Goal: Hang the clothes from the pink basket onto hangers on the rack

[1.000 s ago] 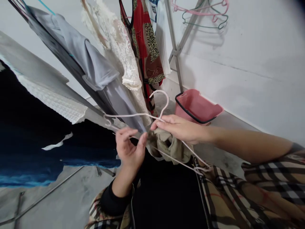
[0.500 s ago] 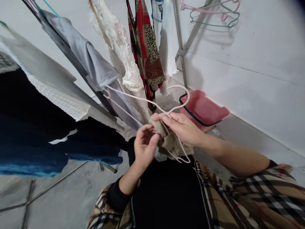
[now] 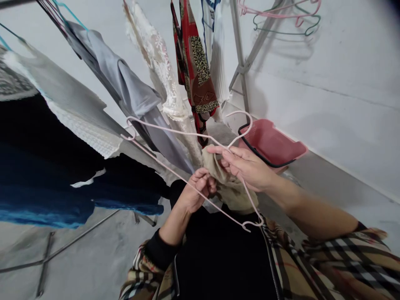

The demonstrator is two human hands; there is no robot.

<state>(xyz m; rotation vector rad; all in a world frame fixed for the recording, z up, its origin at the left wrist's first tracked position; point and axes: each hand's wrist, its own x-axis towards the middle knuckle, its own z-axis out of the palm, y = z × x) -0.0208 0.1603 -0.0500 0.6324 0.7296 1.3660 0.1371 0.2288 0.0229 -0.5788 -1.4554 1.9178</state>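
Note:
A pale pink wire hanger (image 3: 168, 131) is held in front of me by its neck, pinched in my right hand (image 3: 245, 166) just below the hook. The same hand also touches a crumpled beige garment (image 3: 226, 183) that bunches under it. My left hand (image 3: 196, 193) is curled shut on the near edge of that beige cloth, with the hanger's lower bar crossing in front of its fingers. Both wrists come out of a checked tan jacket over a black top.
Clothes hang on a rack to the left and ahead: a black and blue garment (image 3: 46, 179), a grey shirt (image 3: 131, 91), a cream lace piece (image 3: 162, 71), a red patterned dress (image 3: 195, 66). A pink basket (image 3: 275, 143) sits by the white wall. Spare hangers (image 3: 281, 12) hang at top right.
The hanger has swung round and spread wider, its far end rising to the left. My left hand went from open fingers to a closed grip on the beige cloth.

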